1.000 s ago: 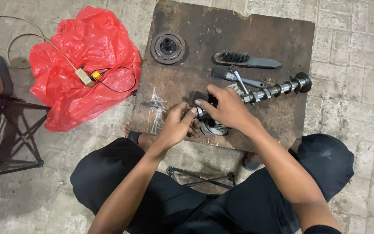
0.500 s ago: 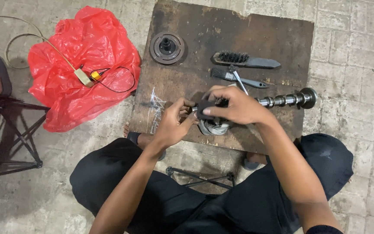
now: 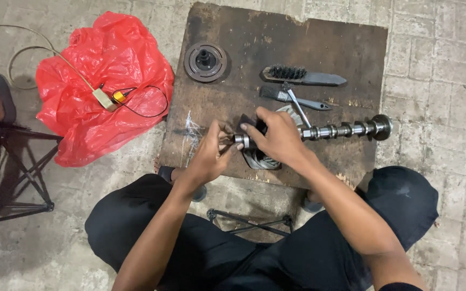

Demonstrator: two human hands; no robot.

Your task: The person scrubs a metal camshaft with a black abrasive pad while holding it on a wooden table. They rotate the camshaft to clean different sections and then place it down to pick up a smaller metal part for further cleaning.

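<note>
Both hands closed on the near end of a camshaft [image 3: 341, 130] over a dark board [image 3: 330, 48].

Lying across the board's front part, lobes and far disc end plain to see, near end buried under the palms. Left hand [image 3: 211, 153] pinched on the shaft's tip, fingertips curled around it. Right hand [image 3: 276, 137] wrapped over the shaft just beside, pressing a small dark piece against it; too covered to tell what that piece is. Under the hands a grey rag [image 3: 260, 159], mostly hidden. Behind, well apart: a wire brush [image 3: 303, 75], a paintbrush [image 3: 292, 97] crossed by a thin metal tool, a round pulley [image 3: 205, 61]. Off the board, a red bag [image 3: 106, 70] bearing a small box and wires. At the left edge, a stool, cut off.
</note>
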